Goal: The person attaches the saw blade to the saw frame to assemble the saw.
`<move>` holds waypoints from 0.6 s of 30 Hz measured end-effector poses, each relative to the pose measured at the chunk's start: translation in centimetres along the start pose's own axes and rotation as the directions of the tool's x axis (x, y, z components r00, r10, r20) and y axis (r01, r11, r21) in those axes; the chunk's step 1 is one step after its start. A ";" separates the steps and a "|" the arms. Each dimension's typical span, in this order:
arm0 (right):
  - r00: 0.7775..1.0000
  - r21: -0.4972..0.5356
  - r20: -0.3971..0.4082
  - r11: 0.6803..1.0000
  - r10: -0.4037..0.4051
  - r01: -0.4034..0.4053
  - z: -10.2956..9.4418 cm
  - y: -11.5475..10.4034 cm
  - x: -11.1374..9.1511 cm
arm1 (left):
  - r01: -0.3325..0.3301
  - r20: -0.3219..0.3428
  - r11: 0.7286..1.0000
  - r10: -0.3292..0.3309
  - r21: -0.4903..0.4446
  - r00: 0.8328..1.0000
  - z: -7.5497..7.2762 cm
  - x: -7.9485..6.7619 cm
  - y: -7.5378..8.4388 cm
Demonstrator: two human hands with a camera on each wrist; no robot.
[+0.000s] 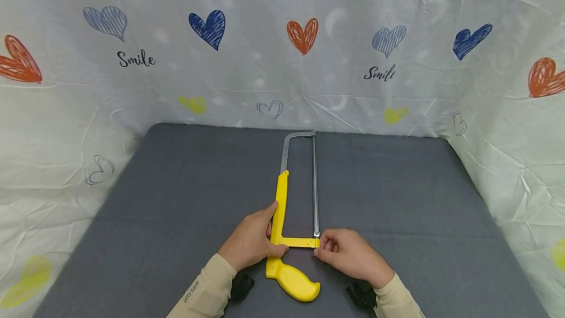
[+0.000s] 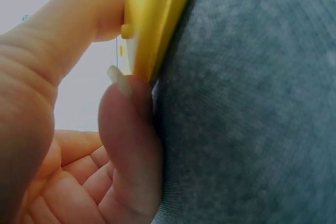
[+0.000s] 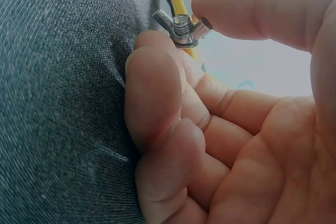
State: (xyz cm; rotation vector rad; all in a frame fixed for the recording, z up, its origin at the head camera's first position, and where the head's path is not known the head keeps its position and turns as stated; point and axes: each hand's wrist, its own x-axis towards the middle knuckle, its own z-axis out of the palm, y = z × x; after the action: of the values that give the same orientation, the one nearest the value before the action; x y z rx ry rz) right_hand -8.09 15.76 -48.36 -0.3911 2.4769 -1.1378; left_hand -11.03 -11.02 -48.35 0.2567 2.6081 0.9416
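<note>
A hacksaw (image 1: 281,190) with a yellow handle lies on the grey cloth, its grey metal front bow pointing away from me. Its blade (image 1: 315,185) runs along the right side. My left hand (image 1: 249,240) grips the yellow frame where the crossbar meets it, the thumb over the top. At the crossbar's right end is my right hand (image 1: 353,254), fingers curled. In the right wrist view its thumb and fingertips pinch a silver wing nut (image 3: 184,38) on a threaded bolt end (image 3: 181,23). The left wrist view shows fingers against the yellow frame (image 2: 157,24).
The grey cloth-covered table (image 1: 198,171) extends to both sides of the saw. A white curtain (image 1: 247,72) printed with hearts hangs behind it and at the sides. Dark wrist straps (image 1: 362,294) show near both sleeves.
</note>
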 end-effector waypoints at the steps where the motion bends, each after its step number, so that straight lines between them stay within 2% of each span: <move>1: 1.000 -0.007 -0.001 1.000 -0.002 0.002 0.0 0.0 0.0 | 0.003 0.000 1.000 -0.003 -0.001 1.000 0.0 0.0 0.0; 7: 1.000 -0.038 -0.001 0.999 0.000 0.000 0.0 0.2 0.1 | 0.004 -0.002 1.000 -0.004 -0.008 1.000 0.1 0.1 -0.1; 18: 0.999 -0.017 0.029 0.999 -0.037 0.037 -0.2 0.2 -0.1 | -0.005 -0.007 1.000 0.005 -0.004 1.000 0.1 0.1 -0.2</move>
State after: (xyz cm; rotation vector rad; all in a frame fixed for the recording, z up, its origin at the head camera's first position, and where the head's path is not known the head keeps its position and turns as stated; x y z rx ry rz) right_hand -8.12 16.04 -48.36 -0.4569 2.4660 -1.1182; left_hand -11.04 -11.09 -48.61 0.2596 2.6124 0.9509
